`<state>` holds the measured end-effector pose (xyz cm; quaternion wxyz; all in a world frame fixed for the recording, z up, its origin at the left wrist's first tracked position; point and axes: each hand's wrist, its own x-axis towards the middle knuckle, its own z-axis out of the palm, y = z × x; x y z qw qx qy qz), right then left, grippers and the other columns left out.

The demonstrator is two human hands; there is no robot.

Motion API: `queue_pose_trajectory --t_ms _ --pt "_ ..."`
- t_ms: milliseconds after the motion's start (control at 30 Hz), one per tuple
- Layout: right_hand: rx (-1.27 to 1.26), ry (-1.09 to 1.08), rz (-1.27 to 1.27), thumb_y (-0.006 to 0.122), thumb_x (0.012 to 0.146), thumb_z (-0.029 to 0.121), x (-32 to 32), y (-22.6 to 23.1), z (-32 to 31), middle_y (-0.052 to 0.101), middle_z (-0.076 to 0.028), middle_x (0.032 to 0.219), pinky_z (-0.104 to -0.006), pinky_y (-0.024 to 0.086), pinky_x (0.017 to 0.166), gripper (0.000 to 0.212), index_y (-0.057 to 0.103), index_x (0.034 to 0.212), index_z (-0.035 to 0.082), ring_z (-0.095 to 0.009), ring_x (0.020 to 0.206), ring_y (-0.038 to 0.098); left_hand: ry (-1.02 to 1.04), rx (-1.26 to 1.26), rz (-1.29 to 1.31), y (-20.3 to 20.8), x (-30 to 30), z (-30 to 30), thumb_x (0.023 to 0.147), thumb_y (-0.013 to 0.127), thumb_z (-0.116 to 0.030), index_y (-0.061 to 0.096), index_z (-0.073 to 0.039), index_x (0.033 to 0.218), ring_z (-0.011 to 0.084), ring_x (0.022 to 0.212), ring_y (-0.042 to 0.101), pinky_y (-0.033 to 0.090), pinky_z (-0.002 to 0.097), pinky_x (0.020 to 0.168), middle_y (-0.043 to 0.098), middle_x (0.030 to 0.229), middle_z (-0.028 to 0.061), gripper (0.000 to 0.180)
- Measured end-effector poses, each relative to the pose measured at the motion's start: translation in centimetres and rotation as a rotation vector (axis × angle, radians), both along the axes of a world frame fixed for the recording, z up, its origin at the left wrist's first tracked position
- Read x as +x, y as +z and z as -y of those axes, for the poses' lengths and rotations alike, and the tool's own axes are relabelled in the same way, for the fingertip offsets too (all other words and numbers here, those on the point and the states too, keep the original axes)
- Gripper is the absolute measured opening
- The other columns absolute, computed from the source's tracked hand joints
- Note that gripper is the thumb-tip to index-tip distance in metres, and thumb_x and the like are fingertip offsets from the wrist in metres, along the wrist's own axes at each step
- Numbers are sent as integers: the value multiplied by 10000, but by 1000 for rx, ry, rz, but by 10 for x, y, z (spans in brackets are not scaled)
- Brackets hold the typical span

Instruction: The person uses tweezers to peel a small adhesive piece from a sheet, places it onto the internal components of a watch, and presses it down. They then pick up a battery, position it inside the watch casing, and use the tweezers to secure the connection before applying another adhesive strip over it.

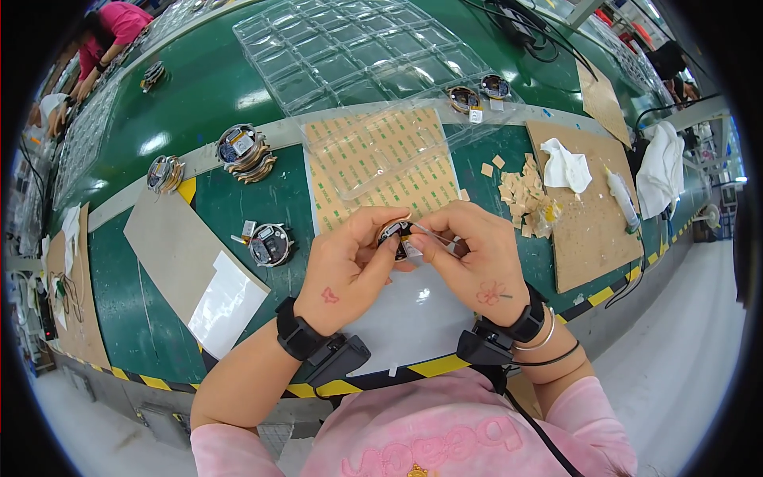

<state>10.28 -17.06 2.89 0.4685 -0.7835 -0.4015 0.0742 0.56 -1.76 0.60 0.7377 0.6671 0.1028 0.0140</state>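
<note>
My left hand [346, 266] is closed round the rim of a small round electronic module [395, 231], with dark circuitry and a metal edge. It is held up in front of me, above the near part of the table. My right hand [475, 258] pinches a slim pair of metal tweezers [433, 233] whose tip points at the module. Its thumb lies close to the module's right side. Fingers cover much of the module, so where the tip touches cannot be made out. Just left of my hands, another round module [270, 244] with a small white tab rests on the green table.
Stacked modules [245, 151] and another group [165, 173] stand at left, beside a grey board [171, 238]. Behind my hands lies a tan adhesive sheet [373, 135] under clear trays [358, 52]. Rightward are tan squares [520, 191], a brown board [592, 246], a cloth and a tube.
</note>
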Motion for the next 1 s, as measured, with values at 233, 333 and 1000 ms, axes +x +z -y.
queue_pose_trajectory --t_ms 233,333,1000 --pt "46 -29 -21 723 781 49 -1 -3 -3 614 -47 754 -212 420 480 127 657 886 23 -84 570 572 -43 -3 19 -4 1 0 939 440 -6 451 -2 1303 176 888 671 481 209 614 605 1097 90 365" --pt "56 -33 -41 721 785 47 -1 -4 -3 623 -48 766 -210 425 487 123 658 886 21 -84 574 575 -11 -39 58 -5 0 1 916 462 19 471 -17 1284 159 860 680 493 218 597 635 1063 86 370" --pt "96 -45 24 694 777 -8 -4 -4 -9 632 -34 853 -205 384 475 169 701 933 56 -68 607 544 36 -188 63 -2 2 -2 932 427 21 410 -29 1330 165 907 654 497 220 647 584 1146 98 402"
